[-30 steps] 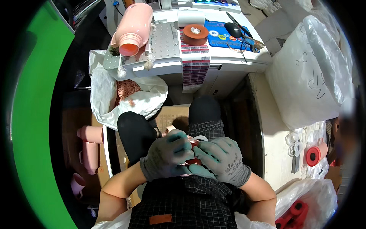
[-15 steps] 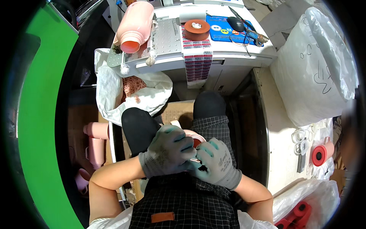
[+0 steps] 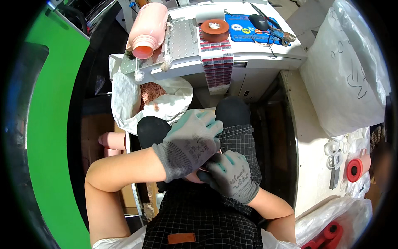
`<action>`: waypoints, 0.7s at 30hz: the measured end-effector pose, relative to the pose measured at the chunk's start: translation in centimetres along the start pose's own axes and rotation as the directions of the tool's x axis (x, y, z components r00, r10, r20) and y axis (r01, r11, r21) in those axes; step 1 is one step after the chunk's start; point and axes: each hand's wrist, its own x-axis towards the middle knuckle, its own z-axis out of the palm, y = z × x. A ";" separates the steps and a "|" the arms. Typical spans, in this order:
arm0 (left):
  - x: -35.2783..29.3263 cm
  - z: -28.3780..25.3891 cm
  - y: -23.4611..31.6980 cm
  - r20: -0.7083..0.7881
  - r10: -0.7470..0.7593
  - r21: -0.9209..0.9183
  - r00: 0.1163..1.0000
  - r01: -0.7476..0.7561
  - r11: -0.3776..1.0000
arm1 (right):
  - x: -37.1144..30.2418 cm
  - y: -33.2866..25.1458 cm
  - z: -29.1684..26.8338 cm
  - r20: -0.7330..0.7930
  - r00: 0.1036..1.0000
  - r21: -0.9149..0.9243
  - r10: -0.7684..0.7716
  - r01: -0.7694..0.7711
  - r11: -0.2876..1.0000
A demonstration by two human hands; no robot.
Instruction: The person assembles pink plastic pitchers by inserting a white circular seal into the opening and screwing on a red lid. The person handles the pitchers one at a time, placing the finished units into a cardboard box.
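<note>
Grey gloves with teal palms cover both my hands, which meet over my lap around a pink bottle (image 3: 193, 178). Only a small strip of the bottle shows; the gloves hide the rest. My left hand (image 3: 191, 143) arches over its far side, fingers bent and closed on it. Close against it on the right, my right hand (image 3: 231, 174) has its fingers curled in on the bottle. Whether a smaller part sits between the fingertips cannot be made out.
Ahead, a white workbench (image 3: 265, 58) carries a large pink bottle (image 3: 148, 31), a brown tape roll (image 3: 215, 30), a label strip (image 3: 217, 70) and pliers (image 3: 284, 36). A white sack (image 3: 124, 97) stands left. Clear rings (image 3: 331, 147) and a red-lidded pink bottle (image 3: 358, 168) lie right.
My left hand has turned and moved up over the bottle, covering the opening with red inside that showed before. The bottle now shows nearer my body. My right hand stays close by.
</note>
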 end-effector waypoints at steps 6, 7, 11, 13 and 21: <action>0.5 1.2 -0.9 0.258 0.013 -0.078 0.966 0.007 0.997 | 0.2 0.1 -0.5 0.067 0.997 0.102 0.048 -0.054 0.993; 0.5 1.3 -1.0 0.261 0.022 -0.106 0.965 0.007 0.994 | 0.1 0.1 -0.6 0.073 0.996 0.108 0.052 -0.060 0.992; -0.4 2.3 -1.0 0.142 0.006 -0.275 0.990 0.033 0.961 | 0.3 -0.3 -1.0 0.032 0.998 0.103 0.045 -0.049 0.994; -0.6 2.5 -0.5 0.110 -0.048 -0.269 0.993 0.076 0.960 | 0.4 -0.4 -0.9 0.001 0.998 0.093 0.055 -0.055 0.994; -2.9 7.5 3.1 -0.537 -0.385 -0.613 0.750 -0.034 0.790 | -8.4 2.2 -0.1 -0.302 0.899 0.251 0.317 -0.246 0.936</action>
